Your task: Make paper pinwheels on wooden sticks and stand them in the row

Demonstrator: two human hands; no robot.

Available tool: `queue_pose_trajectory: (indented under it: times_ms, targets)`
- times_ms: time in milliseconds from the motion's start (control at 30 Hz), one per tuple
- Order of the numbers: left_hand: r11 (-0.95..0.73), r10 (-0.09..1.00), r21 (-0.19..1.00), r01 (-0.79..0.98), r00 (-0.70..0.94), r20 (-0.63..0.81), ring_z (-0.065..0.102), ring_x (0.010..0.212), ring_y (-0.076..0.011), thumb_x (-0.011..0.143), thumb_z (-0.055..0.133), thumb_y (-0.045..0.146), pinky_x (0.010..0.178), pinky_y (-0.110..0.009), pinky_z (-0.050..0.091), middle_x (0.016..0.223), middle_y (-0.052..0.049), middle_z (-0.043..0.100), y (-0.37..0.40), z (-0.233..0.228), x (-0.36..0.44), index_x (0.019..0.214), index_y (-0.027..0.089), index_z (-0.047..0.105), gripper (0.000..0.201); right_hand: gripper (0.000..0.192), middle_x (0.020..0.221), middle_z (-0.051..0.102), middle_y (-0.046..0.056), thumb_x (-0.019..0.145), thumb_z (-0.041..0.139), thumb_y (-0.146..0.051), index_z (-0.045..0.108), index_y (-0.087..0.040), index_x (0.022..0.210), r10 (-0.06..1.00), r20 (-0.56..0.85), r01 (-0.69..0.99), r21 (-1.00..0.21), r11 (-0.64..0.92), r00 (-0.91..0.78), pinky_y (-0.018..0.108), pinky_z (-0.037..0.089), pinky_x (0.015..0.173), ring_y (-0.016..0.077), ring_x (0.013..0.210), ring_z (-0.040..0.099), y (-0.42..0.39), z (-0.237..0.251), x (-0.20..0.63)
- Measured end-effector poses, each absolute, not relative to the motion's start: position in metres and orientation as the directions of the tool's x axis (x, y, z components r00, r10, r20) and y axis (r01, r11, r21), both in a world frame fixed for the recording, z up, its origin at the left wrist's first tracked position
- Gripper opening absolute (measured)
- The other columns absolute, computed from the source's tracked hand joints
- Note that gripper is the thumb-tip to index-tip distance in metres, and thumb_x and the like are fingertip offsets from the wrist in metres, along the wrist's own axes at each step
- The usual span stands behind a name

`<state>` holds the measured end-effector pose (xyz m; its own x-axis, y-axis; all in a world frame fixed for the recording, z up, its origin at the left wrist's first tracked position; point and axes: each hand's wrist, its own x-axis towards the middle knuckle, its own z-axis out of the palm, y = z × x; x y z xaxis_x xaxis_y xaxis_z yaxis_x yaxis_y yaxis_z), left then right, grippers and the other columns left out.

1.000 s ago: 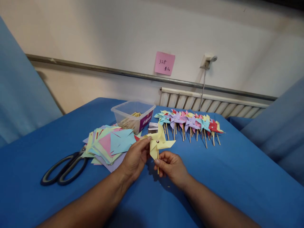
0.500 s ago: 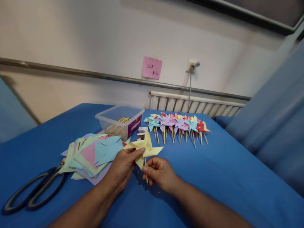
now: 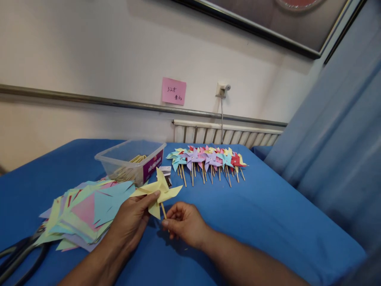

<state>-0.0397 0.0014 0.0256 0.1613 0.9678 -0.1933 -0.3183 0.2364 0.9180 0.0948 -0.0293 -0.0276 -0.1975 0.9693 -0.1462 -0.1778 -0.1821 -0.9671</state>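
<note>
A: Edges, free room?
B: Open blue table [image 3: 268, 222] is seen right of the hands, up to its right edge by the blue curtain [image 3: 336, 131]. The left side is crowded: a paper stack [image 3: 86, 208] lies just beside the left hand [image 3: 129, 222], and scissors [image 3: 18, 254] are cut off at the frame's left edge.

A: Pinwheel, where and how?
B: The yellow pinwheel [image 3: 157, 190] is held low over the table's near middle. A blade is pinched by the left hand's thumb and fingers; the stick [image 3: 163, 210] is gripped by the right hand [image 3: 184, 222], closed around its lower part. The stick's long axis is tilted, top leaning left and away. Which way the wheel faces cannot be told exactly.

A: Surface, room?
B: Blue cloth is laid over the table. A clear tub [image 3: 131, 161] with sticks and a row of finished pinwheels [image 3: 208, 159] are set farther back, well apart from the hands. A pink note [image 3: 174, 91] is stuck on the wall, above a radiator [image 3: 226, 135].
</note>
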Motion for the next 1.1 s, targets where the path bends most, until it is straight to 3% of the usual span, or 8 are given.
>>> queue_pose_trajectory:
  times_ms: [367,533,633,767,867,1100]
  targets:
    - [0.223,0.974,0.900,-0.374,0.113,-0.194,0.064,0.066,-0.0179,0.057,0.079,0.017,0.064,-0.026,0.049,0.075,-0.006,0.072,0.004,0.018,-0.038,0.079,0.010,0.071,0.025,0.039,0.049,0.053,-0.007,0.056,0.079,-0.047,0.054,-0.018,0.065,0.984,-0.125,-0.137,-0.980,-0.143,-0.129,0.020,0.035,0.042,0.0064,0.040,0.047,-0.027,-0.035,0.096]
    - [0.232,0.964,0.904,-0.359,0.209,-0.165,0.063,0.067,-0.0151,0.063,0.079,0.023,0.065,-0.024,0.050,0.077,-0.005,0.071,0.003,0.019,-0.036,0.081,0.013,0.071,0.022,0.037,0.047,0.052,-0.008,0.059,0.077,-0.046,0.053,-0.018,0.066,0.987,-0.124,-0.118,-0.984,-0.135,-0.102,0.020,0.033,0.041,0.0071,0.040,0.047,-0.024,-0.035,0.101]
    - [0.247,0.964,0.903,-0.351,0.187,-0.191,0.065,0.075,-0.0140,0.065,0.079,0.024,0.069,-0.022,0.051,0.085,-0.003,0.072,0.005,0.016,-0.039,0.087,0.018,0.070,0.025,0.036,0.047,0.052,-0.007,0.060,0.075,-0.046,0.054,-0.018,0.066,0.994,-0.094,-0.105,-0.990,-0.099,-0.049,0.020,0.033,0.041,0.0076,0.039,0.048,-0.017,-0.034,0.108]
    - [0.317,0.940,0.905,-0.284,0.225,-0.258,0.067,0.084,-0.0160,0.067,0.078,0.027,0.069,-0.023,0.052,0.105,-0.008,0.071,0.006,0.012,-0.041,0.100,0.021,0.069,0.035,0.035,0.048,0.054,-0.005,0.063,0.071,-0.050,0.057,-0.018,0.067,0.980,0.033,0.000,-0.999,0.034,0.197,0.021,0.037,0.043,0.0088,0.041,0.048,-0.001,-0.030,0.139]
    - [0.345,0.923,0.912,-0.219,0.257,-0.288,0.067,0.079,-0.0156,0.066,0.079,0.029,0.068,-0.023,0.052,0.103,-0.010,0.071,0.005,0.008,-0.041,0.098,0.018,0.070,0.035,0.036,0.053,0.056,-0.003,0.065,0.067,-0.052,0.058,-0.018,0.067,0.905,0.098,0.148,-0.988,0.039,0.414,0.023,0.040,0.046,0.0110,0.046,0.050,0.007,-0.032,0.186]
    - [0.370,0.902,0.919,-0.137,0.291,-0.319,0.064,0.072,-0.0120,0.068,0.078,0.032,0.066,-0.021,0.051,0.094,-0.008,0.071,0.005,-0.001,-0.036,0.093,0.018,0.071,0.030,0.024,0.063,0.063,0.004,0.071,0.059,-0.040,0.062,-0.017,0.069,0.697,0.142,0.397,-0.891,-0.219,0.703,0.027,0.037,0.056,0.0175,0.059,0.054,0.006,-0.050,0.316]
